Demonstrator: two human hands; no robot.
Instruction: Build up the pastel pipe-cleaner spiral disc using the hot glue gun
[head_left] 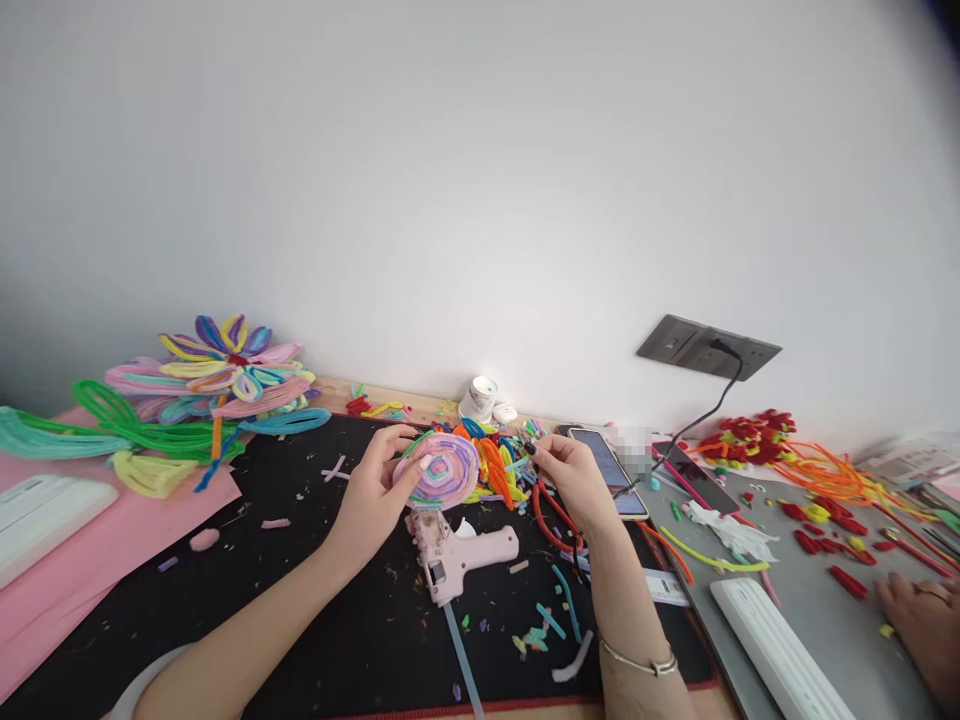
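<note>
My left hand (382,490) grips a round, flat coil of pipe cleaners (439,472) in pink, purple and teal, thumb on its face and fingers behind. To its right, my right hand (574,480) is closed in a pinch over a heap of colourful pipe cleaner pieces (495,470). What sits between those fingertips is too small to make out. Just below the coil, a pale pink hot glue gun (469,555) lies on the black mat (315,610), a translucent glue stick (461,650) sticking out of its back end.
Looped pipe cleaner flowers (236,370) lie at the left on pink paper (150,550). A paper cup (480,398) stands by the wall. A phone (611,470) and a plugged-in black cable (705,425) are at right. Another person's hand (919,620) rests at far right, near a white power strip (780,650).
</note>
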